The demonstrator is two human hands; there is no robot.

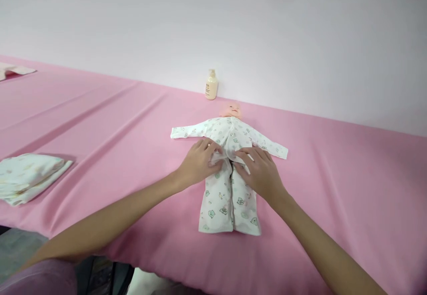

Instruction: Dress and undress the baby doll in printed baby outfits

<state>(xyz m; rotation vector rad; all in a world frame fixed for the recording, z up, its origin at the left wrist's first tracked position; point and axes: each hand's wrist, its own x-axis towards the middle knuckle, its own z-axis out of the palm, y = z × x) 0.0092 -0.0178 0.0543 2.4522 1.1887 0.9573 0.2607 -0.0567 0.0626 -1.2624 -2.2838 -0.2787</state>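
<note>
A baby doll (pixel 233 111) lies on its back, its head away from me. It wears a white printed long-sleeved shirt (pixel 218 128), sleeves spread out to both sides. Matching printed trousers (pixel 216 206) lie below, legs side by side toward me. At the waist, my left hand (pixel 200 161) has its thumb and fingers closed around the shirt's lower edge on the left. My right hand (pixel 263 170) mirrors it on the right, fingers curled over the hem with the thumb beneath. The fingers partly cover the place where shirt and trousers meet.
Pink cloth (pixel 133 143) with several creases covers the table, which meets a white wall (pixel 167 28) behind. A cream pump bottle (pixel 211 86) stands beyond the doll's head. Folded printed cloth (pixel 30 175) lies at left; a pale pink cloth (pixel 15 69) lies at far left.
</note>
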